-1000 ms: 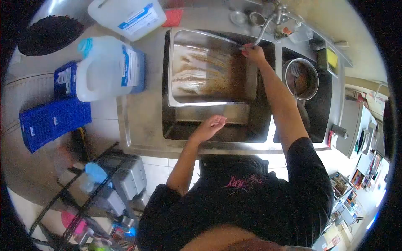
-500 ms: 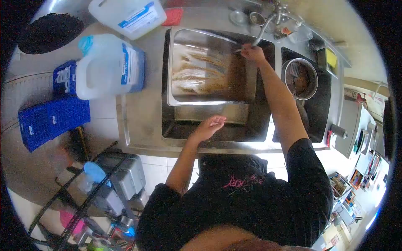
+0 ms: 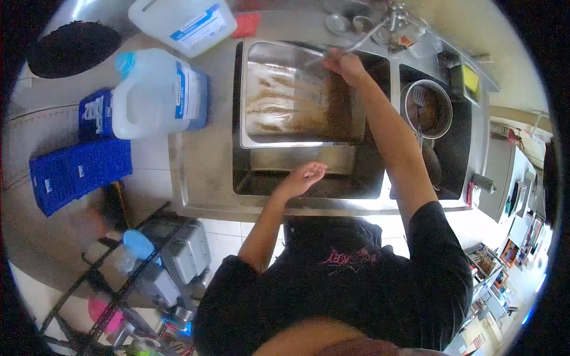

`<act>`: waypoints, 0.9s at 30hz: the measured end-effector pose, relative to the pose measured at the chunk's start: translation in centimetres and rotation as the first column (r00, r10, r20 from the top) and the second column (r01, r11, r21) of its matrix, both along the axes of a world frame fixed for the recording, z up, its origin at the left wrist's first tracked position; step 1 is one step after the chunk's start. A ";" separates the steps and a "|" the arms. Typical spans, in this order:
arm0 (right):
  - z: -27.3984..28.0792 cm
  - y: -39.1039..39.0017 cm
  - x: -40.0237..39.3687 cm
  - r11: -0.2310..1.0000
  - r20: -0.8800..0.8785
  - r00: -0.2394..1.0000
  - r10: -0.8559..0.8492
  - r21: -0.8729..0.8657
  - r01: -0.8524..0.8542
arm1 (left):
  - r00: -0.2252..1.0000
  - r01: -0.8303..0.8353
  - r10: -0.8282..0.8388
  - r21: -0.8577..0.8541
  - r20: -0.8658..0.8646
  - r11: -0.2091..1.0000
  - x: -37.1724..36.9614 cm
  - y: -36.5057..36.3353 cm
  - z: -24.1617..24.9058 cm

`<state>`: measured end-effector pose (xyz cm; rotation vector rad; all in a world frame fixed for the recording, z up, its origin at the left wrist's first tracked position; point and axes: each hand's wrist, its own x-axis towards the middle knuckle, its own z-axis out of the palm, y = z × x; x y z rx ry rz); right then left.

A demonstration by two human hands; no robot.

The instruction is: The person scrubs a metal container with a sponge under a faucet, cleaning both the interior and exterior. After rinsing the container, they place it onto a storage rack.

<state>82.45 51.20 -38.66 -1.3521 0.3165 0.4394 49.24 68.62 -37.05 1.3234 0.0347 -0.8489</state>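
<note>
- Closed right hand (image 3: 344, 64), fingers wrapped round the near end of a thin metal utensil (image 3: 317, 57); kind of utensil too small to tell.
- Long axis of the utensil nearly level across the view, running from the fist leftward and slightly down, free end pointing left over the far rim of the steel pan (image 3: 297, 95).
- Tip just above or on the pan's far edge; contact not clear.
- Pan lying in the left basin of the sink (image 3: 205, 178), long side across the view, streaked with brown residue, darker toward its right end.
- Left hand (image 3: 301, 178) open and holding nothing, fingers loosely spread, hovering over the near rim of the basin, just beside the pan's near edge.
- Faucet (image 3: 380, 24) just beyond the right hand, spout slanting toward the basin.
- Round pot (image 3: 426, 110) with dark contents in the right basin.
- Two white jugs (image 3: 157, 92) with blue labels on the counter (image 3: 208, 53) at left, a blue crate (image 3: 77, 172) nearer.
</note>
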 end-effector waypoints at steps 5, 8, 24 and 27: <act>4.4 2.1 2.3 0.938 -0.061 0.988 0.143 0.325 -0.115 | 0.999 0.020 -0.021 -0.020 -0.026 1.000 -0.4 -0.2 -1.2; 6.9 2.4 1.9 0.940 -0.100 0.987 0.125 0.329 -0.086 | 1.000 0.027 -0.027 -0.036 -0.008 0.999 0.2 -0.4 -0.7; 3.0 -7.7 0.0 0.858 -0.348 0.799 0.490 0.034 -0.512 | 0.477 -0.848 0.553 -0.191 -0.683 0.495 17.7 -9.3 -6.5; 1.1 -8.7 0.0 0.645 -0.049 0.696 0.717 -0.333 -0.688 | 0.728 -0.684 0.441 -0.590 -0.525 0.429 24.1 -13.1 -15.8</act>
